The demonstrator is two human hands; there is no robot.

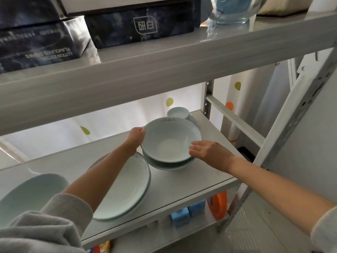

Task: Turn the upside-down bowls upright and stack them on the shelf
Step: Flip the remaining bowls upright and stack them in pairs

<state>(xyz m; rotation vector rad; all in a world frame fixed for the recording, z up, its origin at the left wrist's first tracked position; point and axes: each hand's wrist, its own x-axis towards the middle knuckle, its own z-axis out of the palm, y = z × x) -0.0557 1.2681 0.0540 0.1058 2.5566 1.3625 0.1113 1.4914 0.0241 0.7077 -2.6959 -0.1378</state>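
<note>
The upright top bowl (171, 141) sits nested on another; left hand (136, 136) pinches its nine-o'clock rim, right hand (209, 152) lies open at four o'clock.

Grey shelf (182, 181) carried a stack of 2 upright pale bowls (169, 163) near the middle, 2 nested bigger bowls (125, 190) to the left, another bowl (31, 194) at far left, plus a small cup (177, 112) at the back.

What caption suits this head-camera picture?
Both hands, left and right, set an upright bowl into another bowl.
</note>
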